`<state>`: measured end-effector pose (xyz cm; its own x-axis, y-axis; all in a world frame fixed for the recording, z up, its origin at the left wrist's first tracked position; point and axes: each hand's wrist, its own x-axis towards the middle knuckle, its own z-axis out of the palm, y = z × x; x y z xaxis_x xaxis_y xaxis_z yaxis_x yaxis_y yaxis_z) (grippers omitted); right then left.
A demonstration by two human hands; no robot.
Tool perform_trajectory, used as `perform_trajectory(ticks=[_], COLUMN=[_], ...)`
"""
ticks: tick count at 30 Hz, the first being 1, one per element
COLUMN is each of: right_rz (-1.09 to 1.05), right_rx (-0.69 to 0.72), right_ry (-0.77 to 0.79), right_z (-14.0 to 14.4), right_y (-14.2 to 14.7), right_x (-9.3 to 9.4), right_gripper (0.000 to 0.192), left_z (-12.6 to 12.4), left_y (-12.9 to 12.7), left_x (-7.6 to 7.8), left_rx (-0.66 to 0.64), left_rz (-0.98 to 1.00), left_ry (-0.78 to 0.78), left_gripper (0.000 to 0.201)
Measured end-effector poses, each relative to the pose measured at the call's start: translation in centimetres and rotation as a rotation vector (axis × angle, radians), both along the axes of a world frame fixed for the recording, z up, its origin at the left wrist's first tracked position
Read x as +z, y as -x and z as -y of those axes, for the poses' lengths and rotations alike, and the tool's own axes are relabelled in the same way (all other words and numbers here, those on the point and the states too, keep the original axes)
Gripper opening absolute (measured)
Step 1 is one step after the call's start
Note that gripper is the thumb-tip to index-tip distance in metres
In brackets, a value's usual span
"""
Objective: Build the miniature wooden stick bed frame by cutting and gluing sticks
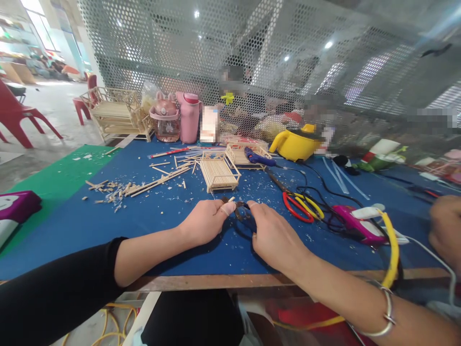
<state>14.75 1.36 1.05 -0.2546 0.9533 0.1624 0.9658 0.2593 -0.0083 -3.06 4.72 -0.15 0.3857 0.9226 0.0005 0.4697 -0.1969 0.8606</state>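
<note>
Near the front of the blue tabletop, my left hand (206, 221) is closed, thumb and fingers pinching a short wooden stick (231, 199). My right hand (272, 234) grips the handles of dark pliers (239, 211), whose jaws meet the stick by my left fingertips. Just beyond my hands stands a small bed-like frame built of thin wooden sticks (219, 174). Behind it is a second stick frame (236, 157), with a blue glue gun (258, 157) resting against it. Loose sticks (162, 182) and cut bits lie to the left.
Red-and-yellow-handled scissors (298, 207), cables and a magenta power strip (355, 225) lie on the right. Pink bottles (189, 117), a larger stick structure (115, 113) and a yellow pot (297, 144) line the perforated metal screen. Another person's hand (446, 226) is at the right edge.
</note>
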Motion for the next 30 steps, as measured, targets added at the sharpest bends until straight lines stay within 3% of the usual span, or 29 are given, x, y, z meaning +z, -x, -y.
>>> perform_trajectory(ticks=[12, 17, 20, 24, 30], right_rz=[0.063, 0.235, 0.242, 0.071, -0.419], right_rx=[-0.006, -0.043, -0.059, -0.088, 0.047], right_ry=[0.004, -0.093, -0.074, 0.083, 0.605], right_z=[-0.1, -0.1, -0.2, -0.7, -1.5], right_y=[0.3, 0.8, 1.1, 1.6, 0.5], right_x=[0.8, 1.4, 1.7, 2.6, 4.8], right_gripper=[0.056, 0.051, 0.047, 0.043, 0.028], left_z=[0.1, 0.3, 0.0, -0.9, -1.4], left_y=[-0.1, -0.2, -0.1, 0.6, 1.8], left_x=[-0.3, 0.1, 0.2, 0.4, 0.8], left_rx=[0.038, 0.068, 0.058, 0.039, -0.085], left_rz=[0.069, 0.104, 0.084, -0.014, 0.011], left_ry=[-0.029, 0.046, 0.069, -0.023, -0.17], left_gripper=[0.048, 0.054, 0.056, 0.054, 0.048])
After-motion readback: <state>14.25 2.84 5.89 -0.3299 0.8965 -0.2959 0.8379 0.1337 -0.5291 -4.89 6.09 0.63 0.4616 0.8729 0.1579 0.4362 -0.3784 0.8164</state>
